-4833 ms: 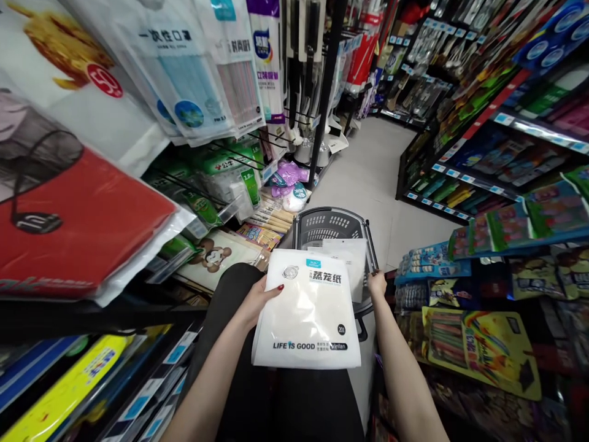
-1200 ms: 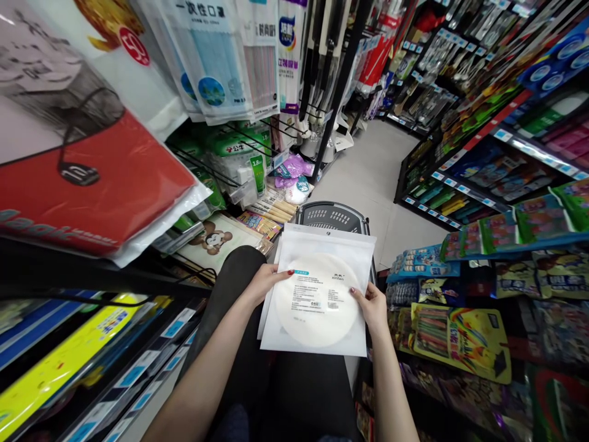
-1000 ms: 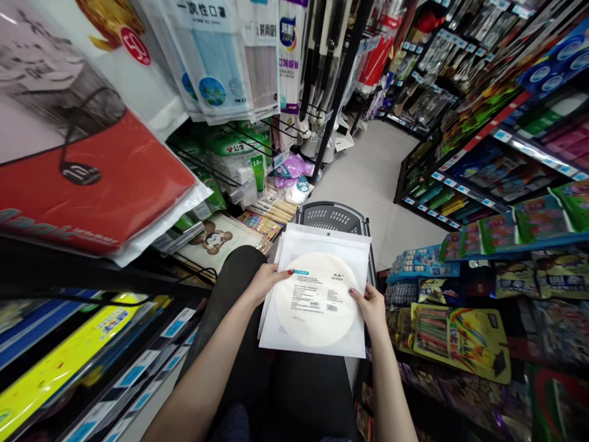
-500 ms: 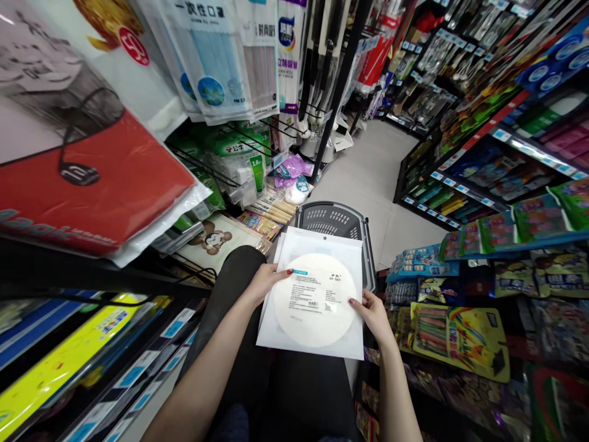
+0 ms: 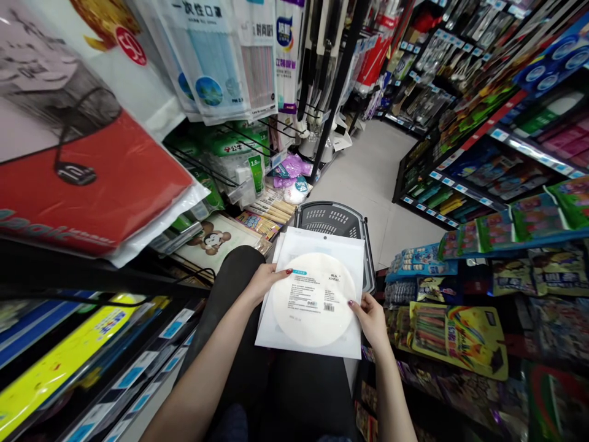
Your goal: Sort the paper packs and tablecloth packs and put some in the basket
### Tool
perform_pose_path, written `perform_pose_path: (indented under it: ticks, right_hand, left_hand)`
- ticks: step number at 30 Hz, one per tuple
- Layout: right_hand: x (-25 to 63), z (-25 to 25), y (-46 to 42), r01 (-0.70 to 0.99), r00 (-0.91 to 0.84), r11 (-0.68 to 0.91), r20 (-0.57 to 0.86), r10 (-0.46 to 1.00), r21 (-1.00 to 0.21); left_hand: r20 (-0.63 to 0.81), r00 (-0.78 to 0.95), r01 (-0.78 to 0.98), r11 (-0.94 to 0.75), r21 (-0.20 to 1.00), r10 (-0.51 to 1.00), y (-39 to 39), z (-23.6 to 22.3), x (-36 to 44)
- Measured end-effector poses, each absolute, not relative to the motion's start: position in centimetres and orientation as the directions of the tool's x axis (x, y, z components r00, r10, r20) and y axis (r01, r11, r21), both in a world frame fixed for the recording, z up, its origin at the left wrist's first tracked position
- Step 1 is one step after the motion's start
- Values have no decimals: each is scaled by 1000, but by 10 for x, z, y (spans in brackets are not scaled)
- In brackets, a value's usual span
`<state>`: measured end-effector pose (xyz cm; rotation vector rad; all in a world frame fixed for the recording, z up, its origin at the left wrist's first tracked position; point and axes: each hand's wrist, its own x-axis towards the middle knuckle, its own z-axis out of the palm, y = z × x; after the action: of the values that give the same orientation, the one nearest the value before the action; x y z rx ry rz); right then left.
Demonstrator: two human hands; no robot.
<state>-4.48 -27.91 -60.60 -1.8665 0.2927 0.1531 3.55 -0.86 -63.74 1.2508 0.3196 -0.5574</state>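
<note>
I hold a flat white packet of round steamer paper (image 5: 317,288) in front of me with both hands, its printed back side facing up. My left hand (image 5: 263,283) grips its left edge, thumb on top. My right hand (image 5: 370,318) grips the lower right edge, thumb on top. A second white packet lies hidden behind the first, with only its left edge (image 5: 276,248) showing. Beyond the packets sits a grey shopping basket (image 5: 332,219) on the floor.
Shelves line both sides of a narrow aisle. On the left hang bags of masks (image 5: 207,55) and a red packaged item (image 5: 87,184). On the right are racks of colourful packets (image 5: 460,337). The grey floor (image 5: 372,166) runs ahead past the basket.
Since 4.8 s ago the packet has been turned from its printed front to its back, and my right hand has come from the basket's rim onto it. In the last second it drifted slightly lower.
</note>
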Motion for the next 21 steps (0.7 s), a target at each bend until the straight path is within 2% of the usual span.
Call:
perform_pose_path:
  ticks: [9, 15, 18, 21]
  right_hand:
    - [-44, -600, -277, -281, 955, -250, -244, -171, -926]
    - [-46, -597, -277, -422, 906, -132, -415, -81, -897]
    - [-47, -594, -275, -401, 916, -173, -397, -62, -900]
    - [-46, -587, -277, -308, 949, -331, -262, -178, -892]
  left_hand:
    - [-520, 822, 566, 229, 792, -234, -9, -636, 36]
    - [-532, 814, 578, 234, 781, -235, -9, -632, 35]
    - [-531, 811, 581, 230, 781, -244, -9, -632, 35]
    - [-506, 836, 543, 194, 817, -211, -9, -633, 35]
